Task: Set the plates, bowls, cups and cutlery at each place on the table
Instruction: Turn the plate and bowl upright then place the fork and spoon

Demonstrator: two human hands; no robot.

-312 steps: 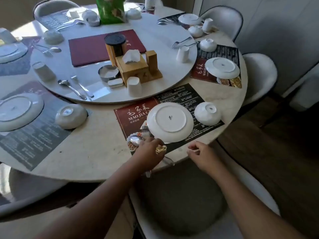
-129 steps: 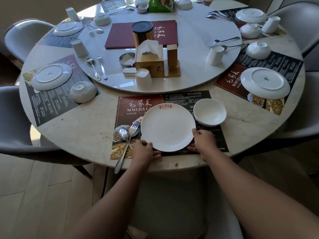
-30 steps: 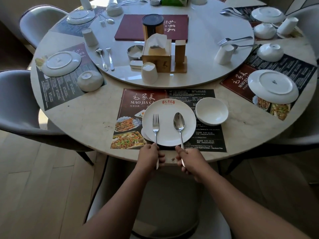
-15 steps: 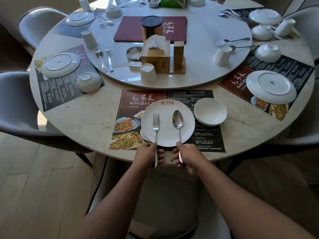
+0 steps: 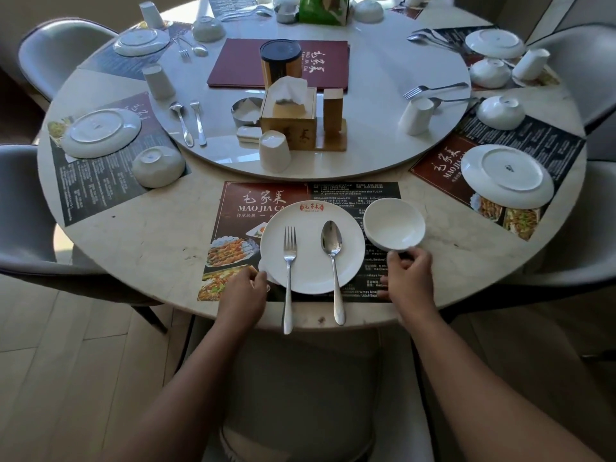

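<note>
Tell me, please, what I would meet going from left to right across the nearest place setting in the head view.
left hand → fork → spoon → bowl. The plate and the right hand overlap these, so I leave them out.

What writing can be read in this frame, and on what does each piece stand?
"毛家菜" and "MAO JIA CA", cut off by the plate: near placemat.
"MAO JI", partly hidden: right placemat.
"毛家菜", gold, sideways: red menu.
Red logo on the plate: too small to read.
Placemat fine print and the tissue box carving: too blurred to read.
</note>
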